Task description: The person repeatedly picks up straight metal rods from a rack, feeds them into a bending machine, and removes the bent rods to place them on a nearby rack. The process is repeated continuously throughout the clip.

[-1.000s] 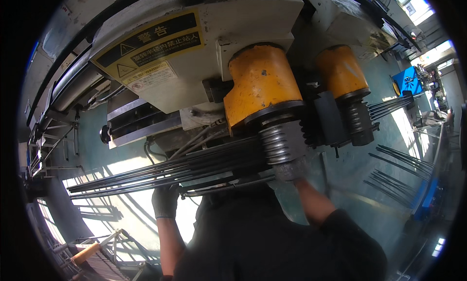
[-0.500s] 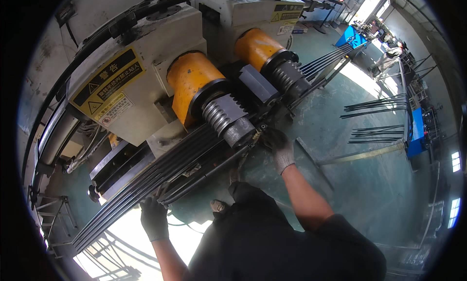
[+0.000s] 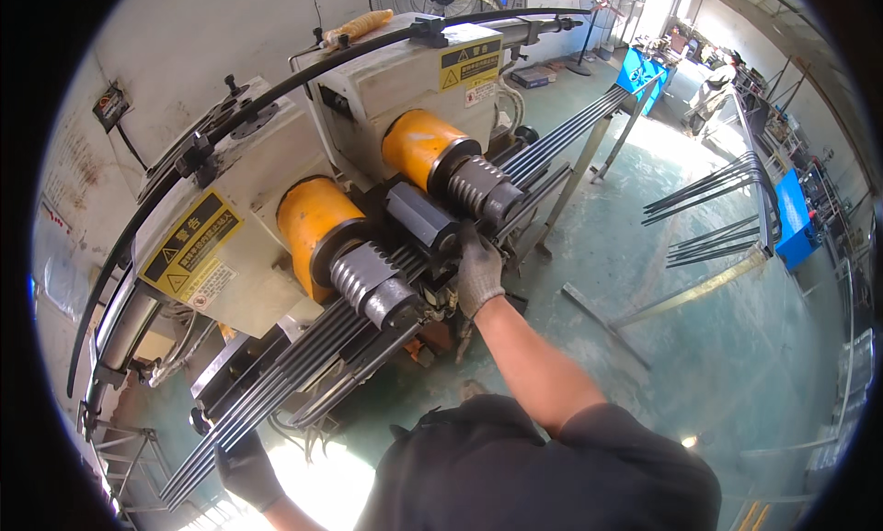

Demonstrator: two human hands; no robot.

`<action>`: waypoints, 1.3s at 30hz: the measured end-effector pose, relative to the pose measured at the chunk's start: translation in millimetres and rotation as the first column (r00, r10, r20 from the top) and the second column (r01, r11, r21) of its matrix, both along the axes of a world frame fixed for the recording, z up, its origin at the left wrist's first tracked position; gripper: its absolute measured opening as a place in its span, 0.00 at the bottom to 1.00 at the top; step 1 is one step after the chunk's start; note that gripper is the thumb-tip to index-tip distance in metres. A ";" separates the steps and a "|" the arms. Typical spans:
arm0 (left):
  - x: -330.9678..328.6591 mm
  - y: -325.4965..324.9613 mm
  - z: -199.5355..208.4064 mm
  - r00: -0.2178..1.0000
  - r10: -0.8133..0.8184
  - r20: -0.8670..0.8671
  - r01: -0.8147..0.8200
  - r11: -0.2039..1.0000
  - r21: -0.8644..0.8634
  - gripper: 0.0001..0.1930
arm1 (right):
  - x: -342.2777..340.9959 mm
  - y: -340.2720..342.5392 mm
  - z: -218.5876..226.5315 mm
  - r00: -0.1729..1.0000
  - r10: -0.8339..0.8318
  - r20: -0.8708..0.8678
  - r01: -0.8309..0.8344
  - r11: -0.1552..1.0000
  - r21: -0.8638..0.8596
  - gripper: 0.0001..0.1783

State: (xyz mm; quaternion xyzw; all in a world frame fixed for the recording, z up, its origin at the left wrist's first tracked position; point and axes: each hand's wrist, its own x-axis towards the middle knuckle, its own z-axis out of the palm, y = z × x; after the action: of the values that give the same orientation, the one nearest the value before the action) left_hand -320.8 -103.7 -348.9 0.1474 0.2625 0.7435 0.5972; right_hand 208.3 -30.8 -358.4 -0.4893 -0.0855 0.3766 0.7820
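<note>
Left hand (image 3: 246,468) grips rods (image 3: 303,370) at the near end; right hand (image 3: 478,272) rests fingers curled between rollers (image 3: 372,278). Keep rods seated in grooves, fingers clear.

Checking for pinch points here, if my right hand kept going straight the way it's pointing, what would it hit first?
The right hand points up toward the machine and already looks to be at the dark metal rods, beside the grooved roller. Straight on, it would probably meet that roller first; depth is unclear.

I see two yellow-and-black warning labels — one (image 3: 189,246) on the near housing, one (image 3: 470,65) on the far housing — plus a small wall sign (image 3: 108,104).
</note>
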 end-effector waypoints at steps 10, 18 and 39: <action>20.7 20.7 69.8 0.767 0.224 -0.601 -0.266 0.964 0.020 0.23 | 10.3 23.3 -20.5 0.999 0.037 0.016 -0.037 0.999 0.013 0.32; 32.5 59.8 181.9 0.696 0.441 -0.567 -0.313 0.897 0.313 0.19 | 17.1 26.5 -0.6 0.992 0.078 -0.101 -0.077 0.997 0.016 0.22; 258.8 140.5 319.9 -0.089 0.617 -0.782 0.129 0.786 0.605 0.24 | 41.0 23.7 14.6 0.980 0.161 0.120 -0.165 0.986 0.018 0.15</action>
State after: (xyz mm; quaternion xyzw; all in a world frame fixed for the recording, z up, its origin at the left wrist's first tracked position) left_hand -62.0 36.8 -29.0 0.7256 0.4222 0.5433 0.0002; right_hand 249.3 -7.1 -343.8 -0.4913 -0.1768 0.4084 0.7487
